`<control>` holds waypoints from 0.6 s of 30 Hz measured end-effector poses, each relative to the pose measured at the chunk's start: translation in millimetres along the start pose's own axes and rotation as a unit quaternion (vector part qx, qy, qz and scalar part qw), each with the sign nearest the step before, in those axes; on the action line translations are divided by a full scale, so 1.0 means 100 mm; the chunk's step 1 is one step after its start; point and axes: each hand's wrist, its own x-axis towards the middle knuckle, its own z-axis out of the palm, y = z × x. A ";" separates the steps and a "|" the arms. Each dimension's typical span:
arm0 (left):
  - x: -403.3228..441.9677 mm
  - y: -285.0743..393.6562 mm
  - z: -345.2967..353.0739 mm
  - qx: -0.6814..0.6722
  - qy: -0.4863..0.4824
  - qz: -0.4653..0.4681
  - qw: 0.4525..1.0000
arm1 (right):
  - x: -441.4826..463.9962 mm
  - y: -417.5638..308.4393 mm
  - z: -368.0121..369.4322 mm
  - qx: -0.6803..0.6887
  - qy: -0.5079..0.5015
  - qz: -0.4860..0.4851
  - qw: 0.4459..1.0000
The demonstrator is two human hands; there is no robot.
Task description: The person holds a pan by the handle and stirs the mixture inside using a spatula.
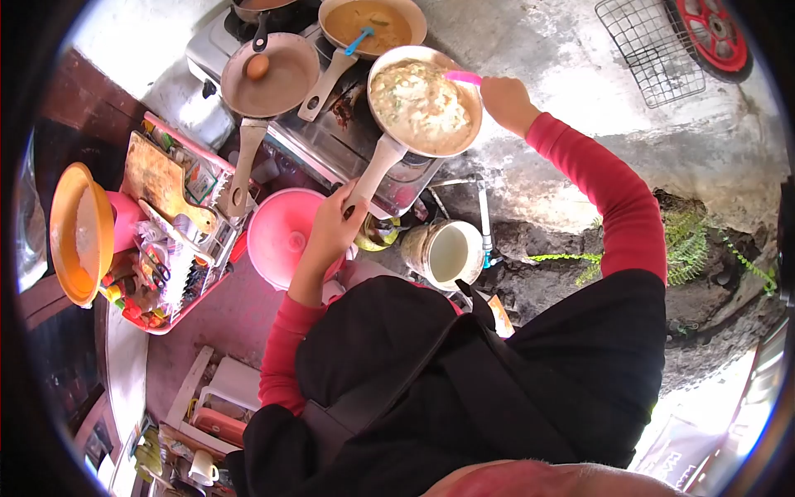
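Left hand (333, 224) has its fingers wrapped around the handle of a pale pan (469, 124), which sits over the near end of the stove (418, 171). Right-hand (507, 103) fingers are closed on a pink spatula (461, 78), its blade in the lumpy creamy mix (418, 99). Next pan over's got orangey sauce (385, 18) and a blue spoon (358, 40). As for labels, the packet (201, 180) in the pink basket (189, 311) has print too tiny to read, and the lettering on the pale sheet (677, 451) lower right is too blurry, sorry.

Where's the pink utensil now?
Head view, upper middle: the pink utensil is in the right hand, at the right rim of the pan the left hand holds.
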 end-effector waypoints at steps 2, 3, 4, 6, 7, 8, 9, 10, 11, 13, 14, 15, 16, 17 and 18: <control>0.03 -0.09 0.00 0.044 0.015 0.038 0.998 | -0.12 -0.05 0.05 -0.002 -0.062 -0.018 0.998; 0.04 -0.12 0.00 0.043 0.015 0.036 0.998 | -0.17 -0.09 0.03 -0.001 -0.063 -0.020 0.998; 0.04 -0.14 0.01 0.045 0.022 0.045 0.998 | -0.23 -0.12 0.01 0.023 -0.085 -0.002 0.996; 0.04 -0.15 0.02 0.047 0.026 0.056 0.997 | -0.24 -0.12 -0.08 0.065 -0.167 0.035 0.983; 0.03 -0.12 0.03 0.029 0.022 0.042 0.998 | -0.23 -0.12 -0.10 0.065 -0.168 0.036 0.983; 0.03 -0.10 0.03 0.011 0.018 0.029 0.999 | -0.21 -0.12 -0.13 0.076 -0.214 0.041 0.973; 0.05 -0.14 0.03 0.011 0.018 0.031 0.999 | -0.17 -0.12 -0.14 0.086 -0.258 0.046 0.961; 0.07 -0.22 0.03 0.028 0.025 0.044 0.998 | -0.13 -0.11 -0.14 0.085 -0.258 0.047 0.961; 0.07 -0.26 0.02 0.047 0.031 0.057 0.997 | -0.08 -0.10 -0.14 0.110 -0.295 0.027 0.949; 0.07 -0.21 0.01 0.040 0.023 0.046 0.998 | -0.05 -0.14 -0.24 0.134 -0.332 0.007 0.934; 0.06 -0.19 0.01 0.034 0.015 0.034 0.999 | -0.04 -0.13 -0.30 0.236 -0.383 0.077 0.890; 0.06 -0.19 0.00 0.034 0.016 0.034 0.999 | -0.02 -0.16 -0.36 0.333 -0.427 0.145 0.828; 0.07 -0.20 0.00 0.042 0.014 0.036 0.998 | -0.01 -0.17 -0.36 0.333 -0.427 0.144 0.828; 0.07 -0.20 0.00 0.049 0.013 0.037 0.998 | 0.01 -0.18 -0.34 0.373 -0.452 0.162 0.794; 0.08 -0.20 0.00 0.050 0.014 0.038 0.998 | 0.02 -0.18 -0.32 0.411 -0.475 0.180 0.757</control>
